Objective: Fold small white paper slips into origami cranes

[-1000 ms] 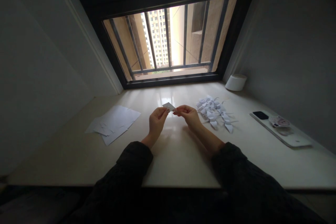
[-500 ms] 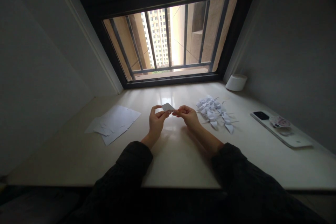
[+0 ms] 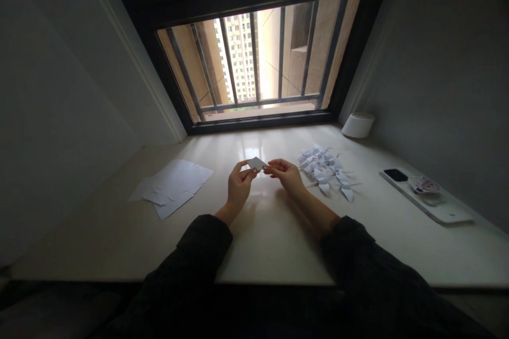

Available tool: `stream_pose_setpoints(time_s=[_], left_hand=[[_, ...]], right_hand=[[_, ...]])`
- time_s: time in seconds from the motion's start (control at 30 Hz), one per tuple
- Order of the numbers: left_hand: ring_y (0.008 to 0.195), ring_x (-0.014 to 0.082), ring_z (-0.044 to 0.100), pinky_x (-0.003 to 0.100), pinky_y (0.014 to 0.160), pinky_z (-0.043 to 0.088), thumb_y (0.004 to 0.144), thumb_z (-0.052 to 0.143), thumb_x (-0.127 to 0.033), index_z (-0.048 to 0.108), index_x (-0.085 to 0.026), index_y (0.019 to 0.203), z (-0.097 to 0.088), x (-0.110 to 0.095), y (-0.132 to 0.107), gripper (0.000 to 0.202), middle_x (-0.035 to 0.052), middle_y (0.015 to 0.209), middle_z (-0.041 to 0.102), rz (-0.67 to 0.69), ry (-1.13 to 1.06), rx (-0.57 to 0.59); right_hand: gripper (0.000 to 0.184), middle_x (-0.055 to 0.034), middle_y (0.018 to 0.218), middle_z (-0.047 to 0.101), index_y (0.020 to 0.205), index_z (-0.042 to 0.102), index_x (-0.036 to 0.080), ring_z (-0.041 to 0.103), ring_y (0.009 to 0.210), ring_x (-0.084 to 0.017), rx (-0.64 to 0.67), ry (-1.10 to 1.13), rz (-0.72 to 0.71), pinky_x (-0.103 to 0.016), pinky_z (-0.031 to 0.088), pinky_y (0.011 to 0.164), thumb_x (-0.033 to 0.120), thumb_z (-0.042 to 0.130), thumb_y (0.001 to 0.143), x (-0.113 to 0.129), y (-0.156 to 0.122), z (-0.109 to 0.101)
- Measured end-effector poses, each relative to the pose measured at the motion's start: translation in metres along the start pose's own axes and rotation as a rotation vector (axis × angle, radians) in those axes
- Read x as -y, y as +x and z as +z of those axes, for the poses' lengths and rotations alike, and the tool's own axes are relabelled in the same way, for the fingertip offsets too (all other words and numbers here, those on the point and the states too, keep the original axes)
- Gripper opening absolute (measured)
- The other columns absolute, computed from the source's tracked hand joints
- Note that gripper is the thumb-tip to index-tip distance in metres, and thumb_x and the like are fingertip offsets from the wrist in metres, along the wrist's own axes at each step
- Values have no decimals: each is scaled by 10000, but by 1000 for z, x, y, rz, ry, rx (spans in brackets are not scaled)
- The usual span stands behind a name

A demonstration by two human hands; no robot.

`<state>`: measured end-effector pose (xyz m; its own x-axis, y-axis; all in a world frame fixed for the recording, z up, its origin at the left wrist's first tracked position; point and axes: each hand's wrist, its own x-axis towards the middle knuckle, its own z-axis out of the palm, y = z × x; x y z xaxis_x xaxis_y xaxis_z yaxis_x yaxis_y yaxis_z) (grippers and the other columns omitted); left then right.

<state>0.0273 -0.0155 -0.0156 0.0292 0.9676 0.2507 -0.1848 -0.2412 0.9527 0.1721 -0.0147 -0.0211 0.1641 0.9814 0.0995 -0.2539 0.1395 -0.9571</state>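
A small folded piece of paper (image 3: 256, 162), pale and roughly diamond-shaped, is held up above the white sill between both hands. My left hand (image 3: 239, 183) pinches its left side and lower edge with thumb and fingers. At its right corner, the fingertips of my right hand (image 3: 285, 174) are closed on the paper. Just right of that hand lies a heap of folded paper cranes (image 3: 320, 164), several of them overlapping. Loose white paper sheets (image 3: 181, 183) lie flat to the left of my left hand.
A white phone (image 3: 427, 196) with a round grip on its back lies at the right. Near the window's right corner stands a white cylindrical object (image 3: 358, 125). The dark window frame (image 3: 260, 123) bounds the sill (image 3: 274, 254) at the back, with walls at both sides.
Both hands still hold the folded paper. My left hand and the paper have shifted slightly to the right, and the paper's angle differs a little.
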Motion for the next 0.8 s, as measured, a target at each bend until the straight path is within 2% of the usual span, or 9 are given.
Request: stream_pose_setpoints(time_s=[0.13, 0.27, 0.37, 0.5, 0.67, 0.8], left_hand=[[840, 217, 681, 321, 731, 517, 690, 715, -361, 598, -171, 1071, -2, -2, 0, 442, 84, 868, 725, 0, 83, 31], [813, 215, 674, 265, 607, 492, 693, 691, -429, 689, -163, 912, -5, -3, 1, 344, 85, 849, 720, -48, 190, 28], [800, 225, 674, 279, 603, 490, 686, 687, -461, 716, -162, 850, -5, -1, 1, 343, 88, 801, 720, -91, 196, 8], [767, 226, 676, 304, 622, 500, 664, 703, -461, 722, -159, 830, -5, -1, 1, 346, 82, 767, 720, -125, 170, -4], [714, 213, 670, 286, 584, 487, 681, 687, -443, 723, -164, 778, -6, -3, 1, 298, 73, 711, 713, -84, 270, 45], [715, 214, 671, 275, 576, 473, 693, 673, -429, 723, -168, 775, -9, -2, 3, 278, 74, 721, 717, -57, 328, 56]], right_hand=[[378, -36, 680, 712, 818, 687, 187, 679, 676, -201, 23, -37, -63, -318, 515, 666, 431, 785, 547, 1, -1, 0], [310, -52, 780, 732, 826, 724, 212, 678, 741, -221, 80, -151, -129, -352, 523, 730, 425, 758, 603, 2, -2, 0], [297, -51, 836, 736, 875, 735, 229, 675, 775, -226, 88, -272, -173, -355, 517, 742, 430, 721, 657, 2, -4, -1], [368, -43, 815, 737, 950, 725, 234, 676, 744, -223, 137, -299, -194, -347, 519, 724, 399, 753, 622, 2, -5, -1], [329, -56, 748, 737, 843, 745, 217, 684, 698, -241, 87, -286, -131, -344, 528, 665, 414, 778, 582, 4, -8, 1], [342, -59, 744, 738, 839, 750, 214, 688, 728, -257, 132, -249, -110, -361, 537, 679, 430, 778, 576, 4, -5, -3]])
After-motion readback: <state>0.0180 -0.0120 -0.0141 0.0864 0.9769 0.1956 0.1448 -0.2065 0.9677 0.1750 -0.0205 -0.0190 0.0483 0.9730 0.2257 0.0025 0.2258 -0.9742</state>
